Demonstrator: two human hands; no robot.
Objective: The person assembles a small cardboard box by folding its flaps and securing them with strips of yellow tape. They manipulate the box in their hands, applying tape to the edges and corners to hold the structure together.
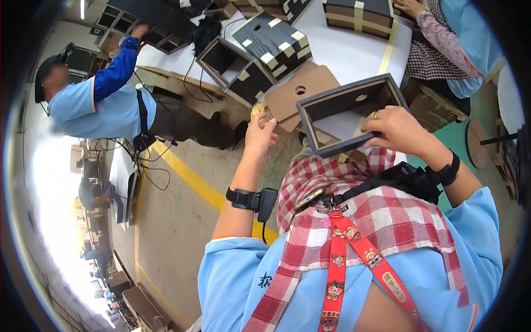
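Note:
My right hand (394, 130) grips the near right side of an open black-edged box (354, 145), its thumb and fingers over the rim. The box is tilted toward me, its dark inside showing a round hole in the far wall. My left hand (260, 133) is left of the box with its fingers apart and slightly bent. A crumpled yellowish piece (258, 110) is right at its fingertips; whether it is held I cannot tell. Beyond the box lie flat brown boards (300, 90), one with a round hole.
Dark boxes with cream tape (274, 44) and an open black box (235, 72) stand on the white table (362, 55). A co-worker (105, 105) is at the left, another person's sleeve (442, 39) at the upper right. Cables (152, 166) hang at the left; a round stool (475, 144) is at the right.

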